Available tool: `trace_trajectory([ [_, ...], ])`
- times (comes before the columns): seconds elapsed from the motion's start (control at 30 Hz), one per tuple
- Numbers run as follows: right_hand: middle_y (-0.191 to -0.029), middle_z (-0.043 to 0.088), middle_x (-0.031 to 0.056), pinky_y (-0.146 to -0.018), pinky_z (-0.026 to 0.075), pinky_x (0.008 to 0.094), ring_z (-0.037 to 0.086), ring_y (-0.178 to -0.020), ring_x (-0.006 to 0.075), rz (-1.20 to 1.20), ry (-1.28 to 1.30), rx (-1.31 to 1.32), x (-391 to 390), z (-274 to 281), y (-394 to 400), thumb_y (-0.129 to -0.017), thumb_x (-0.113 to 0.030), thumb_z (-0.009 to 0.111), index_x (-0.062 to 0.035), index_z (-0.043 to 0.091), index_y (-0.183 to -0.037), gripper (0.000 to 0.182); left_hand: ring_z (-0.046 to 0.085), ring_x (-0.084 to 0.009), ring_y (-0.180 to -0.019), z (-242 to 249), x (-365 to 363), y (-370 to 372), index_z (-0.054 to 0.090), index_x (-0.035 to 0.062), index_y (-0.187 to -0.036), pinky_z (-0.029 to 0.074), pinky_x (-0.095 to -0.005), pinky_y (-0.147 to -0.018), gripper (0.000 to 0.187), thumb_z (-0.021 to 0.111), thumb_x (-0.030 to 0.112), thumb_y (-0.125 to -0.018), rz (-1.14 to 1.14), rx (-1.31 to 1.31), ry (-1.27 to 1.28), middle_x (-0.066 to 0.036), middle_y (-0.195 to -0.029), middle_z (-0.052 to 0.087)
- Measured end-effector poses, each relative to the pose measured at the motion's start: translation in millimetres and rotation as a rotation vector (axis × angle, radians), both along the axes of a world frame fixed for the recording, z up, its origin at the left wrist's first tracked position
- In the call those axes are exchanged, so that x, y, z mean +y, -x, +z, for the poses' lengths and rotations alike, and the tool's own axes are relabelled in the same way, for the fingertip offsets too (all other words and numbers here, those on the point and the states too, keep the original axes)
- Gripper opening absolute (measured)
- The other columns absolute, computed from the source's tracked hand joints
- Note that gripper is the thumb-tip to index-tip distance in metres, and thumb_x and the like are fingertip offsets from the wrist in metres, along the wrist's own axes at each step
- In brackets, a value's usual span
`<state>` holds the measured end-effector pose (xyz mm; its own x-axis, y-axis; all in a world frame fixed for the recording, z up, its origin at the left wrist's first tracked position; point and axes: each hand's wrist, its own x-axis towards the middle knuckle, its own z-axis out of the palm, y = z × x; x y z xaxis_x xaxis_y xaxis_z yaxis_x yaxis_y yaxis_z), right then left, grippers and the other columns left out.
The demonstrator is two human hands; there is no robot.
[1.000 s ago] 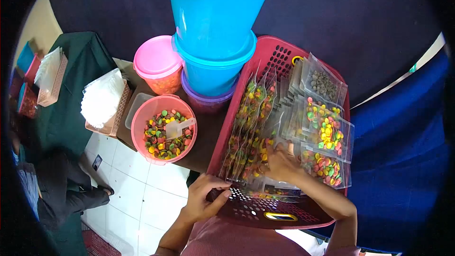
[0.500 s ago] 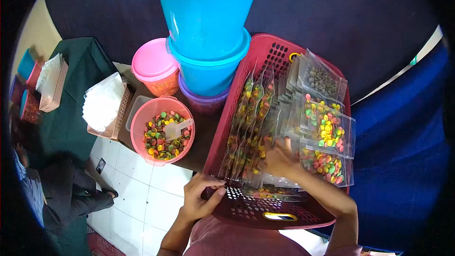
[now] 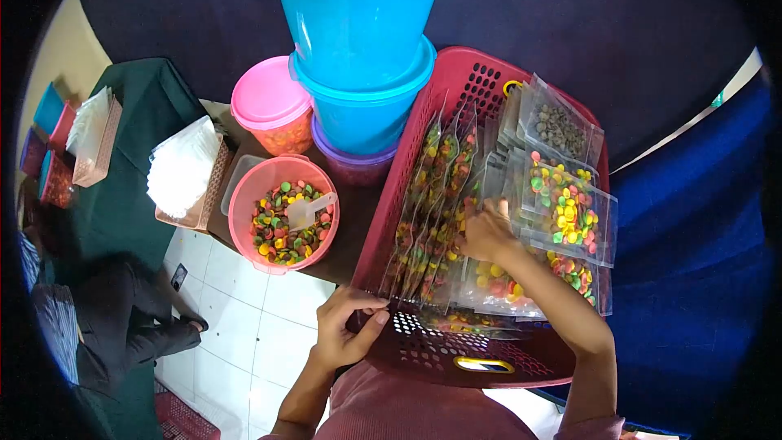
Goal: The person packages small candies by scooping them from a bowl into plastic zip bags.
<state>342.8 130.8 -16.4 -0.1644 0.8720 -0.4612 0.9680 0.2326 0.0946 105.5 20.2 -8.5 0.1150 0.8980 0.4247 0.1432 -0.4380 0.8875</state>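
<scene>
My right hand (image 3: 489, 235) is inside the red plastic basket (image 3: 376, 253), its fingers bent onto the edge of a clear bag of colorful candies (image 3: 491, 283). To its left, several filled bags (image 3: 436, 204) stand upright in rows. Flat bags of candies (image 3: 570, 212) lie stacked to its right, below a bag of grayish pieces (image 3: 558, 126). At the basket's near left corner, my left hand (image 3: 346, 327) is curled with thumb and fingertips close together beside a bag's lower corner; I cannot tell what it pinches.
A pink tub (image 3: 236, 216) of candies with a white scoop (image 3: 303, 212) stands left of the basket. Behind it are stacked blue tubs (image 3: 350, 24) and a pink-lidded tub (image 3: 273, 98). Empty bags (image 3: 183, 171) fill a small basket. A person (image 3: 106, 310) is at far left.
My right hand has shifted slightly up and away from me among the bags, and a candy bag beneath it now shows more. My left hand stays at the basket's corner.
</scene>
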Motion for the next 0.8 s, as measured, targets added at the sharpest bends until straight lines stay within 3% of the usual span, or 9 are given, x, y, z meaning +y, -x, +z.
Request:
trace_trajectory([
  [0.2,-0.091,0.059,0.0159,-0.096,0.015,0.0515,0.037,-0.107,0.0336,-0.008,0.043,0.000,3,0,-1,-0.072,-0.032,0.046,0.0185,0.024,-0.118,0.071,0.052,-0.0174,-0.058,0,0,0,0.057,0.0031,-0.079,0.039,-0.0266,-0.057,0.014,0.062,-0.001,-0.066,-0.001,-0.004,-0.012,-0.008,-0.072,0.059],
  [0.27,-0.089,0.056,0.0214,-0.091,0.021,0.0487,0.039,-0.105,0.0318,-0.006,0.003,-0.038,4,-9,-3,-0.073,-0.039,0.052,0.0074,0.025,-0.123,0.073,0.052,-0.0173,-0.058,-1,1,-1,0.056,0.0031,-0.079,0.039,-0.0266,-0.057,0.015,0.061,-0.001,-0.066,-0.002,-0.009,-0.021,-0.008,-0.072,0.059],
  [0.3,-0.089,0.056,0.0214,-0.091,0.021,0.0487,0.039,-0.105,0.0318,-0.007,0.003,-0.037,2,-8,-4,-0.073,-0.039,0.052,0.0074,0.025,-0.123,0.073,0.052,-0.0173,-0.058,0,1,-1,0.056,0.0031,-0.080,0.039,-0.0267,-0.057,0.015,0.061,-0.001,-0.066,-0.001,-0.016,-0.015,-0.008,-0.072,0.059],
  [0.47,-0.119,0.045,0.0106,-0.098,0.023,0.0386,0.036,-0.115,0.0262,0.044,-0.119,0.013,-4,-5,-2,-0.074,-0.037,0.050,-0.0027,0.054,-0.105,0.047,0.052,-0.0172,-0.059,-1,1,0,0.056,0.0031,-0.080,0.039,-0.0269,-0.058,0.015,0.061,0.000,-0.067,0.006,0.003,-0.019,-0.008,-0.073,0.060],
  [0.5,-0.119,0.045,0.0106,-0.098,0.023,0.0386,0.036,-0.115,0.0262,0.045,-0.121,0.016,-7,-8,-3,-0.074,-0.037,0.050,-0.0027,0.054,-0.105,0.047,0.052,-0.0172,-0.059,-2,1,0,0.056,0.0031,-0.080,0.039,-0.0269,-0.058,0.014,0.061,0.000,-0.067,-0.003,0.009,-0.032,-0.008,-0.074,0.060],
  [0.57,-0.088,0.059,0.0112,-0.091,0.027,0.0376,0.047,-0.096,0.0229,0.175,-0.400,0.100,-15,-26,-6,-0.075,-0.031,0.046,-0.0072,0.063,-0.083,0.030,0.052,-0.0172,-0.059,-1,1,0,0.056,0.0032,-0.080,0.039,-0.0269,-0.058,0.014,0.061,0.001,-0.067,-0.015,0.016,-0.045,-0.008,-0.075,0.060],
  [0.6,-0.088,0.059,0.0112,-0.091,0.027,0.0376,0.047,-0.096,0.0229,0.171,-0.405,0.101,-16,-38,-8,-0.075,-0.031,0.046,-0.0072,0.063,-0.083,0.030,0.052,-0.0170,-0.059,0,1,-1,0.056,0.0032,-0.080,0.039,-0.0268,-0.058,0.014,0.061,0.001,-0.067,-0.012,0.012,-0.032,-0.008,-0.074,0.060],
  [0.67,-0.098,0.056,0.0169,-0.097,0.020,0.0381,0.044,-0.104,0.0266,0.090,-0.456,0.139,-12,-57,-11,-0.084,-0.034,0.032,-0.0006,0.058,-0.093,0.043,0.052,-0.0168,-0.059,1,1,-2,0.057,0.0033,-0.080,0.039,-0.0267,-0.059,0.013,0.061,0.001,-0.068,-0.014,0.011,-0.032,-0.008,-0.074,0.059],
  [0.8,-0.094,0.057,0.0164,-0.095,0.019,0.0434,0.039,-0.106,0.0286,0.010,-0.188,0.080,-10,-2,2,-0.079,-0.036,0.040,0.0006,0.043,-0.111,0.048,0.052,-0.0166,-0.060,3,1,-1,0.057,0.0035,-0.079,0.039,-0.0264,-0.058,0.013,0.062,0.001,-0.067,-0.016,0.034,-0.037,-0.007,-0.071,0.058],
])
